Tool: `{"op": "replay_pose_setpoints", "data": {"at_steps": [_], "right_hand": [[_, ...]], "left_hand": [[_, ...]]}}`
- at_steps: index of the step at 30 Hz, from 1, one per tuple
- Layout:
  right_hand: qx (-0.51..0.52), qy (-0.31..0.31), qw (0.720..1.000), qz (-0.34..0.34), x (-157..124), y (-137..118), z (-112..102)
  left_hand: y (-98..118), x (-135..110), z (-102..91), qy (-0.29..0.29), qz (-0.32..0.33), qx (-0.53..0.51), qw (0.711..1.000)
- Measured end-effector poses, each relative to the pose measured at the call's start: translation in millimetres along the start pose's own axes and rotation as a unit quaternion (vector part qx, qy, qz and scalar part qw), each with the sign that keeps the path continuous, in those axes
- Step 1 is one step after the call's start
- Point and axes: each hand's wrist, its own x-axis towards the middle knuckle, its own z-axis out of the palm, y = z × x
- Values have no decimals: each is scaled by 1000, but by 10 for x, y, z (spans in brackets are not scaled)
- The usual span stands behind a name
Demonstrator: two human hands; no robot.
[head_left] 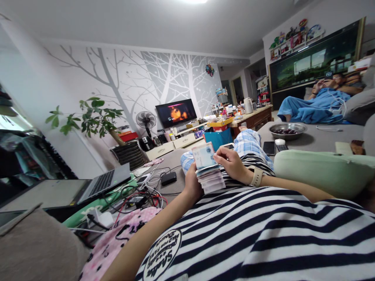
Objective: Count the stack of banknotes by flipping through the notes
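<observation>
A stack of banknotes (209, 178) rests in my left hand (191, 182), whose fingers wrap round its left side. Several lower notes fan down toward my striped shirt. One bluish note (202, 155) stands up above the rest, facing me. My right hand (231, 163) pinches the right edge of that note between thumb and fingers. A pale watch strap (257, 175) circles my right wrist. Both hands are over my lap, above the blue checked trousers (249, 143).
An open laptop (105, 181), tangled cables and a black box (168, 178) lie to the left. On the right are a green cushion (319, 171), a phone (269, 148), a remote (282, 147) and a metal bowl (288, 134) of dark fruit. Another person reclines beyond, under a blue blanket (316, 103).
</observation>
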Motion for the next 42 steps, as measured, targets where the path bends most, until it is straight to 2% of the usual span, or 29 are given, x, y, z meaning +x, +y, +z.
{"op": "replay_pose_setpoints", "data": {"at_steps": [4,7,11,16,23,30,36,42], "right_hand": [[8,-13,999,-29,-8,-10,0],[24,-21,999,-39,-11,-6,3],[40,-33,997,-49,-22,-1,0],[38,-44,997,-59,-28,-1,-9],[29,-23,998,-44,-18,-18,1],[41,-48,997,-46,-26,-28,-13],[46,-56,996,-53,-32,-34,-23],[70,-66,994,-47,-45,-50,-28]], "left_hand": [[-6,-21,4,-15,17,5,1000],[-14,-5,-14,-53,-12,-11,998],[-14,13,-42,-71,-50,-24,996],[-21,18,-63,-81,-46,-18,995],[-44,46,-63,-61,-13,3,998],[-29,70,-79,-82,-44,-17,996],[-18,53,-55,-51,-44,-15,998],[-14,85,-65,-14,1,12,1000]]}}
